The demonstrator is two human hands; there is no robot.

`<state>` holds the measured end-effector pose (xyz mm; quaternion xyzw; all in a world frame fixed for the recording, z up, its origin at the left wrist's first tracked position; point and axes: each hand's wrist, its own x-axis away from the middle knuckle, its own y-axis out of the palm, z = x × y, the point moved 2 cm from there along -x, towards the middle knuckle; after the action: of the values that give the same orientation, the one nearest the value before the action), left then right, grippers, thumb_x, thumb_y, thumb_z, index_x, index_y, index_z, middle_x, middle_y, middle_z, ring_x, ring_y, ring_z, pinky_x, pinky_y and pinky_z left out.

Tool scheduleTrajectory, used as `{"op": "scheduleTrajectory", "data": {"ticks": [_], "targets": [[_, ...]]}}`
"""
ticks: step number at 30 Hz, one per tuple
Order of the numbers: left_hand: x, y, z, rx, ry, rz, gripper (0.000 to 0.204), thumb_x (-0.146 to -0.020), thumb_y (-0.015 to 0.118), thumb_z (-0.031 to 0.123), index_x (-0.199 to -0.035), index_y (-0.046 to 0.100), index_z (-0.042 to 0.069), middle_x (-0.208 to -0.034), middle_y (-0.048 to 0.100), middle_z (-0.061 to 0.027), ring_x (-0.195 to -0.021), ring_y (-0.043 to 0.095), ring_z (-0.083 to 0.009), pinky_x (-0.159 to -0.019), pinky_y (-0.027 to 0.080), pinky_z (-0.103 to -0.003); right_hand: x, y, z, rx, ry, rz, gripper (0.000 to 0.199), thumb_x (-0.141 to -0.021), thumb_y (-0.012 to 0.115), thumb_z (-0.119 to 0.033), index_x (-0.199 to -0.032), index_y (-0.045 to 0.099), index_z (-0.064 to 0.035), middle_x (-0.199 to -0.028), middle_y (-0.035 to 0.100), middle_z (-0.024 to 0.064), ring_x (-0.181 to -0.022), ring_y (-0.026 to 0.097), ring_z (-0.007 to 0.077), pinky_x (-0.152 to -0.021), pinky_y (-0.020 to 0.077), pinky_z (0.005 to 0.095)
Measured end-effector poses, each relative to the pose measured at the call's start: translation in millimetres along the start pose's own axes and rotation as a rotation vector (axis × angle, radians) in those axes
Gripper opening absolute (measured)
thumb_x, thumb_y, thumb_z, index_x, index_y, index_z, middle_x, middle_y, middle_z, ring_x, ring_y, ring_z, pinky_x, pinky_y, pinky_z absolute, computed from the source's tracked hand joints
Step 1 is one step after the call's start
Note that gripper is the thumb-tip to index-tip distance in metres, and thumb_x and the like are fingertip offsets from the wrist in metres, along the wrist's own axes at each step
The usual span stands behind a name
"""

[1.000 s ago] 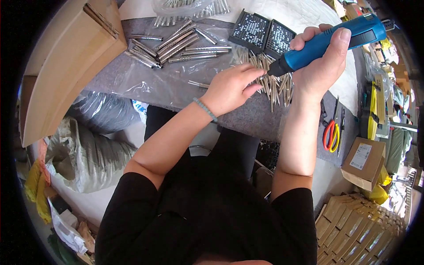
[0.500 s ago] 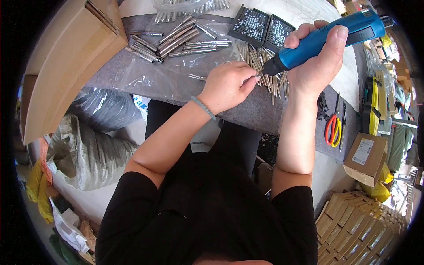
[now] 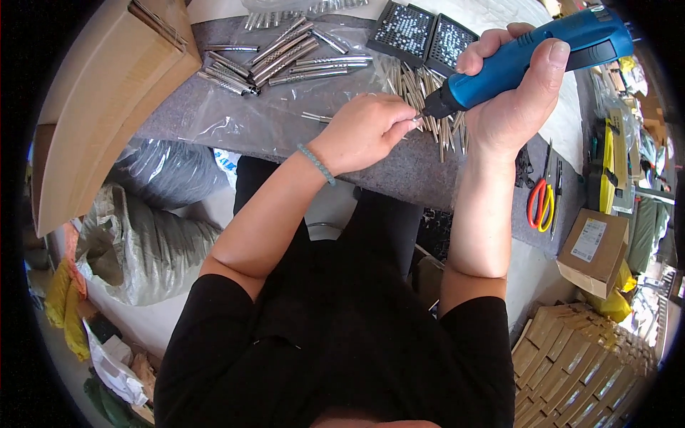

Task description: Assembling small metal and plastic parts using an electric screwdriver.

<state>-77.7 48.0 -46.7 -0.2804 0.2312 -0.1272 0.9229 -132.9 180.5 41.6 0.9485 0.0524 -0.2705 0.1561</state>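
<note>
Hands meet — right (image 3: 515, 107) grips blue driver (image 3: 528, 60), left (image 3: 364, 132) pinches perhaps 1 pin beside scattered pins (image 3: 428, 100).

Left of the loose pin pile (image 3: 428, 107), bare grey worktop (image 3: 399, 171) lies open. Beyond the pile, two black trays (image 3: 428, 36) block; far left, metal tubes (image 3: 278, 57) crowd the worktop.

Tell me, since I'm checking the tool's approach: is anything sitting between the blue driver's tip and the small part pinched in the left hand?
Nothing visible does. The blue driver, gripped in the right hand, points its tip straight at the left hand fingertips; the pinched part itself is too small to see.
</note>
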Motion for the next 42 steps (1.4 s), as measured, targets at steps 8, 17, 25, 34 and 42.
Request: {"op": "scheduleTrajectory", "data": {"ticks": [8,17,25,34,42], "targets": [[26,0,-18,-0.322,0.108,0.025,0.015,-0.077,0.066,0.011,-0.090,0.065,0.003,-0.092,0.059,-0.0097,-0.087,0.057,-0.0284,-0.076,0.047,-0.036,14,0,5,-0.068,-0.069,0.001,0.029,-0.089,0.059,-0.032,-0.086,0.049,-0.0054,-0.063,0.056,0.0078,-0.048,0.053,0.0130,-0.045,0.0403,0.0231],[27,18,-18,-0.246,0.134,0.094,0.019,-0.073,0.069,0.007,-0.091,0.064,0.003,-0.094,0.058,-0.0092,-0.089,0.056,-0.0279,-0.078,0.047,-0.036,28,-4,16,0.149,0.023,-0.018,0.052,-0.086,0.056,-0.050,-0.095,0.048,0.0016,-0.068,0.054,0.0125,-0.053,0.053,0.0186,-0.049,0.0449,0.0291],[31,18,-20,-0.176,0.130,0.131,0.020,-0.072,0.070,0.006,-0.091,0.064,0.003,-0.093,0.058,-0.0091,-0.087,0.056,-0.0282,-0.078,0.047,-0.036,30,-7,20,0.151,0.032,0.000,0.055,-0.085,0.057,-0.051,-0.095,0.049,0.0022,-0.069,0.053,0.0120,-0.054,0.054,0.0186,-0.050,0.0452,0.0294],[30,18,-19,-0.185,0.121,0.146,0.018,-0.072,0.070,0.006,-0.089,0.065,0.003,-0.091,0.059,-0.0089,-0.087,0.056,-0.0278,-0.077,0.047,-0.036,35,-8,26,0.129,0.057,0.008,0.057,-0.084,0.057,-0.053,-0.094,0.049,0.0023,-0.069,0.054,0.0120,-0.054,0.054,0.0187,-0.050,0.0458,0.0295],[29,19,-21,-0.202,0.126,0.158,0.012,-0.075,0.068,0.011,-0.084,0.065,0.005,-0.089,0.057,-0.0063,-0.088,0.056,-0.0263,-0.075,0.047,-0.036,39,-9,34,-0.044,0.006,-0.040,0.032,-0.087,0.061,-0.031,-0.094,0.050,-0.0017,-0.067,0.058,0.0089,-0.051,0.052,0.0113,-0.048,0.0407,0.0227]]}}
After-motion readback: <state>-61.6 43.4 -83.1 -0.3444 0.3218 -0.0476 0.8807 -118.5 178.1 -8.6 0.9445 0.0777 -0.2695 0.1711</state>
